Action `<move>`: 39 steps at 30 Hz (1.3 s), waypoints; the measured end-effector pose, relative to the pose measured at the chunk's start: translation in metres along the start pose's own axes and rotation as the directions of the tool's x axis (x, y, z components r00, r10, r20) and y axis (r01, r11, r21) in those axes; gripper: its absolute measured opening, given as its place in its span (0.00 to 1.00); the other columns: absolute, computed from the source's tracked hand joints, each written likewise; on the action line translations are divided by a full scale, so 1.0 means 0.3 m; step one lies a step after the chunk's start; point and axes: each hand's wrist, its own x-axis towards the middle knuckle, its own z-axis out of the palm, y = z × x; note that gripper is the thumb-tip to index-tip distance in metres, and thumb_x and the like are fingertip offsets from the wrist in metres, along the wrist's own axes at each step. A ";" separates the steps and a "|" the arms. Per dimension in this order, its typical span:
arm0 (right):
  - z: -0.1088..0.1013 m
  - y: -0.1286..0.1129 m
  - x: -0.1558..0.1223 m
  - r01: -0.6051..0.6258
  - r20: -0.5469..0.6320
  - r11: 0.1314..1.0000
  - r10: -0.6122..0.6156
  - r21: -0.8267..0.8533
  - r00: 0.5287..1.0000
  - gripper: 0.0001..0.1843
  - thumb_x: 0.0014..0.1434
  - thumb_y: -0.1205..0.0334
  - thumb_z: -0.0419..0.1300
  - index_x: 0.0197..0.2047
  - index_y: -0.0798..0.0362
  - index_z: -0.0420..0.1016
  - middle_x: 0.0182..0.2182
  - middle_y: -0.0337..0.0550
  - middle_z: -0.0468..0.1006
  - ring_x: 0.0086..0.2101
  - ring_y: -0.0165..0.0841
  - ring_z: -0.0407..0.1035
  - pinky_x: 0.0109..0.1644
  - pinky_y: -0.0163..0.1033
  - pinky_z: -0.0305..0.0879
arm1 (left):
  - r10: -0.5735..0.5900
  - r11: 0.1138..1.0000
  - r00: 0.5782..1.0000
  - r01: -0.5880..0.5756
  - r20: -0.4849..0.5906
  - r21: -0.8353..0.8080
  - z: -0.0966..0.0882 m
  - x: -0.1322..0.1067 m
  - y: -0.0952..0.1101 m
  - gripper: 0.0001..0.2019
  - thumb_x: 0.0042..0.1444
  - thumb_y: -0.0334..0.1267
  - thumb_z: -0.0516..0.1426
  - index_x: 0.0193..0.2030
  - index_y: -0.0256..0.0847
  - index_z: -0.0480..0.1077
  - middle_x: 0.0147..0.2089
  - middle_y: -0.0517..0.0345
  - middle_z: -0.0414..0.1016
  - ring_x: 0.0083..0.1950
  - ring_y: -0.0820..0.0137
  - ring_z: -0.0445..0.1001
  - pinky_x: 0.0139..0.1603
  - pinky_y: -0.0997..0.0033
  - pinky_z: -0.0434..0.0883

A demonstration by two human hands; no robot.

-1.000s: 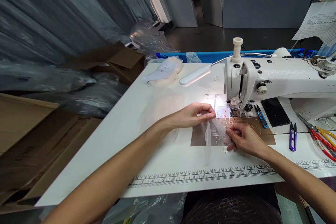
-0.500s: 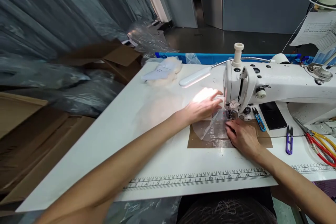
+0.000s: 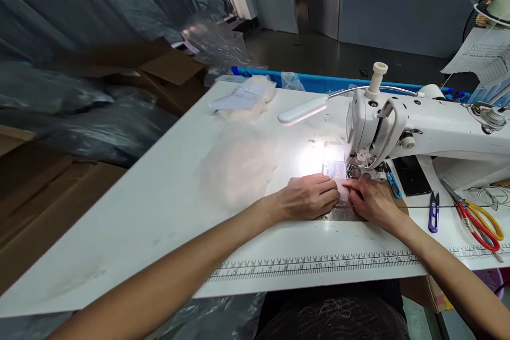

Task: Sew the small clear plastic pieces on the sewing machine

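Observation:
A sheer, see-through fabric piece (image 3: 338,172) lies on the white table (image 3: 159,212) in front of the needle of a white sewing machine (image 3: 430,119). My left hand (image 3: 308,197) rests on the fabric with its fingers together and curled, pressing it down. My right hand (image 3: 372,203) is just to the right, its fingertips pinched on the fabric's edge close to the presser foot (image 3: 354,170). The two hands almost touch. A gooseneck lamp (image 3: 303,109) lights the spot brightly.
Blue thread snips (image 3: 392,180), a dark phone (image 3: 410,172), purple snips (image 3: 433,212) and red and yellow scissors (image 3: 478,220) lie to the right. A fluffy white pile (image 3: 239,162) and a white packet (image 3: 245,98) sit to the left. A printed ruler (image 3: 319,264) runs along the front edge. Cardboard boxes (image 3: 159,71) stand to the left.
My left hand came back from beside the machine head and settled flat on the fabric. The fabric, lifted earlier, now lies down by the needle, and both hands have closed together on it.

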 end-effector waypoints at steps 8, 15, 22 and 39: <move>0.014 0.095 -0.020 0.017 -0.090 0.954 0.010 0.299 0.996 0.18 0.63 0.65 0.52 0.51 0.54 0.78 0.30 0.42 0.77 0.28 0.33 0.71 0.34 0.38 0.67 | -0.250 0.913 0.968 0.239 0.008 -0.330 0.007 -0.023 -0.003 0.12 0.69 0.35 0.49 0.37 0.37 0.71 0.37 0.54 0.77 0.36 0.71 0.74 0.36 0.71 0.73; 0.045 0.074 -0.078 0.287 -0.067 0.948 -0.280 0.136 0.958 0.19 0.60 0.66 0.53 0.52 0.48 0.76 0.43 0.46 0.73 0.38 0.34 0.69 0.38 0.38 0.67 | -0.365 0.839 0.931 0.326 -0.006 -0.436 0.010 -0.020 0.003 0.11 0.68 0.36 0.50 0.38 0.37 0.72 0.36 0.55 0.79 0.36 0.72 0.76 0.35 0.72 0.74; 0.043 0.071 -0.070 0.314 0.000 0.946 -0.315 0.083 0.949 0.18 0.63 0.66 0.54 0.53 0.45 0.77 0.43 0.46 0.70 0.39 0.35 0.67 0.38 0.37 0.66 | -0.197 0.958 0.973 0.164 -0.121 -0.237 0.020 -0.015 0.004 0.06 0.66 0.33 0.53 0.39 0.38 0.71 0.38 0.57 0.80 0.33 0.72 0.74 0.32 0.70 0.68; 0.027 0.109 -0.042 0.236 -0.013 0.971 -0.237 -0.038 0.972 0.23 0.66 0.65 0.49 0.61 0.46 0.71 0.42 0.49 0.72 0.35 0.34 0.68 0.33 0.36 0.66 | -0.053 0.998 0.998 0.052 -0.036 -0.042 0.003 -0.026 0.007 0.09 0.66 0.32 0.50 0.38 0.39 0.70 0.39 0.57 0.78 0.31 0.72 0.68 0.33 0.69 0.66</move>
